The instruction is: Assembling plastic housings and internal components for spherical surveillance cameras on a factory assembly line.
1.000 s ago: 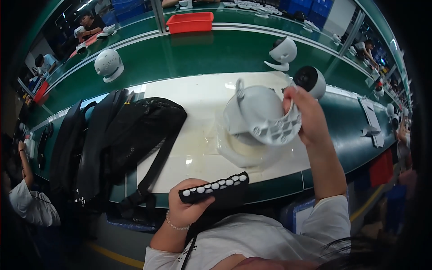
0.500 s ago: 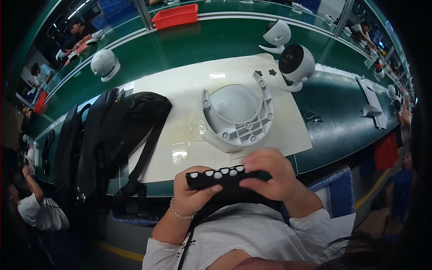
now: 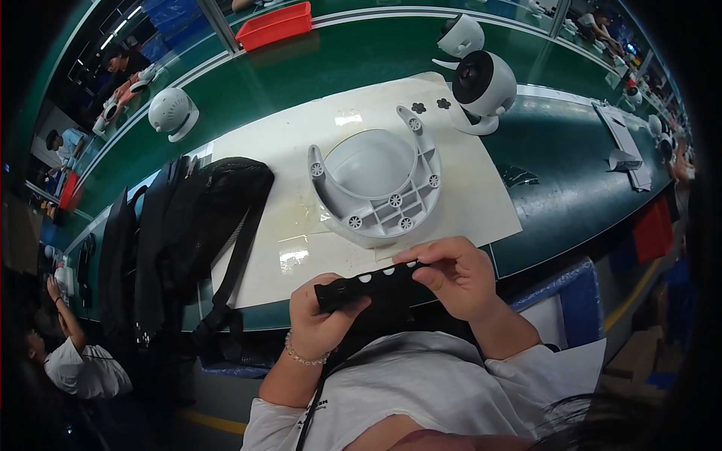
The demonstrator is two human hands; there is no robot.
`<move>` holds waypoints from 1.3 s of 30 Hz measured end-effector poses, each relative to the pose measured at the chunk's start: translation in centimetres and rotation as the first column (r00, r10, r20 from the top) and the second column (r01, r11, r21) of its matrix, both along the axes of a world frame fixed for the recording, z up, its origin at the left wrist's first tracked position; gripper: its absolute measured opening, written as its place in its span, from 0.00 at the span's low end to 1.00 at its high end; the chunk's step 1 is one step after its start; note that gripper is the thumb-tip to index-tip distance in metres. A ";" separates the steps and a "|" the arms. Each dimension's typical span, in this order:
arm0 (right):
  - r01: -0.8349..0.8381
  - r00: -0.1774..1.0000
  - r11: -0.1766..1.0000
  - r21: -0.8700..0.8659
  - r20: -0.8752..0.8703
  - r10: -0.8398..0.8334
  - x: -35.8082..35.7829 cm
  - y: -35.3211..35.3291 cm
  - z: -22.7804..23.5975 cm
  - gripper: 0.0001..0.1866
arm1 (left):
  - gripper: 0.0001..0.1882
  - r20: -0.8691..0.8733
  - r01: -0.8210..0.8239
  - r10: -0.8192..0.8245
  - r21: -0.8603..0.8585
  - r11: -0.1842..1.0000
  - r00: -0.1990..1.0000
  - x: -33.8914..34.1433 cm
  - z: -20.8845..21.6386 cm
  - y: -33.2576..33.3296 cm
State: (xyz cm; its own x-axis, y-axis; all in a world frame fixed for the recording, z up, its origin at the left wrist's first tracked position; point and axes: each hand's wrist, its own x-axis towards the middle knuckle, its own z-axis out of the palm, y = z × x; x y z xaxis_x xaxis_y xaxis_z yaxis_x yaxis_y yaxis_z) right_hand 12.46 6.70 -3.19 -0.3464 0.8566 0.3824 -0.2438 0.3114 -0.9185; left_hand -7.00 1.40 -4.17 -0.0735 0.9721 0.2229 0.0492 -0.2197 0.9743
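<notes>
In front of my body, a black strip with a row of white round spots (image 3: 346, 292) is held up by my left hand (image 3: 320, 319), its fingers closed round the left end. My right hand (image 3: 460, 279) pinches at the strip's right end, thumb and fingers close together; anything small between them is hidden. Beyond my hands a light grey curved plastic base (image 3: 376, 214) lies with its ribs and round sockets upward, two arms pointing away from me. Two black flower-shaped pieces (image 3: 419, 107) rest on the cream mat (image 3: 256, 143) past its right arm.
Black bags with straps (image 3: 218, 203) cover the mat's left side. White rounded devices stand at far left (image 3: 173, 111) and far right (image 3: 498, 83) on the green bench (image 3: 556, 203). A red tray (image 3: 274, 26) sits at the back. Other people work around the edges.
My right fingers have come closer together at the strip's right end. The strip has tilted, and fewer white spots show. The view has shifted, so the bench items appear slightly moved.
</notes>
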 end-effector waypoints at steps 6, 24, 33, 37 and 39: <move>0.172 0.910 0.616 0.769 0.115 -0.398 0.6 0.9 0.4 0.14 | 0.07 -0.019 -0.006 0.008 0.079 0.997 1.000 0.1 0.3 0.3; 0.051 0.917 0.495 0.867 0.156 -0.367 0.5 0.7 1.7 0.24 | 0.08 -0.113 0.058 -0.037 0.186 0.981 0.993 -0.1 0.0 0.5; 0.004 0.979 0.732 0.681 0.148 -0.143 -1.4 1.1 2.8 0.35 | 0.08 -0.270 0.089 -0.013 0.268 0.959 0.963 0.1 0.8 1.1; -0.107 0.975 0.699 0.707 0.214 -0.066 -1.1 1.3 3.9 0.27 | 0.08 -0.261 0.064 0.007 0.263 0.963 0.965 0.0 0.4 1.1; -0.314 0.942 0.669 0.673 0.309 0.132 -0.4 1.8 4.0 0.23 | 0.08 -0.227 0.051 0.002 0.229 0.972 0.974 -0.1 0.6 1.1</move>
